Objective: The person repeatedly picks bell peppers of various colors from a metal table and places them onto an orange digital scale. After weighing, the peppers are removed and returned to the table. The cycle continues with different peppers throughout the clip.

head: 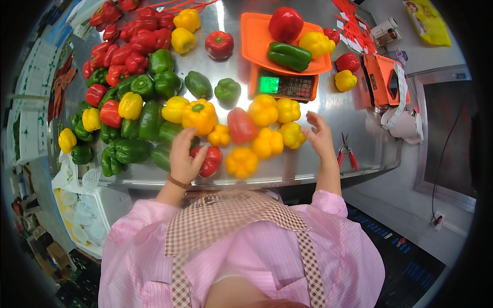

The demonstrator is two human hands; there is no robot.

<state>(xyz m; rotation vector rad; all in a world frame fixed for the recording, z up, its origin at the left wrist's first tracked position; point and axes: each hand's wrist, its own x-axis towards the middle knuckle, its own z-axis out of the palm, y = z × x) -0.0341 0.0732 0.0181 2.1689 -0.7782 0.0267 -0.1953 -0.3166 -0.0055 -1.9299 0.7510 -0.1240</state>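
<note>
My left hand [186, 156] rests over a red bell pepper [210, 161] near the front edge of a steel table, its thumb across the pepper; whether it grips it is unclear. My right hand [317, 133] has its fingers apart, beside a yellow bell pepper [293, 135], holding nothing. Between the hands lie several yellow peppers and a blurred red pepper [241, 125]. An orange digital scale [285, 84] stands behind them; its orange tray [256, 40] bears a red pepper [285, 24], a long green pepper [289, 56] and a yellow pepper [316, 44].
Red peppers [142, 42] and green peppers [133, 151] are heaped on the left. Red-handled pliers or snips [347, 154] lie at the right. Farther right are an orange device [381, 81] with a paper strip and red ties [352, 29]. A white foam box [111, 202] stands below the table's left front.
</note>
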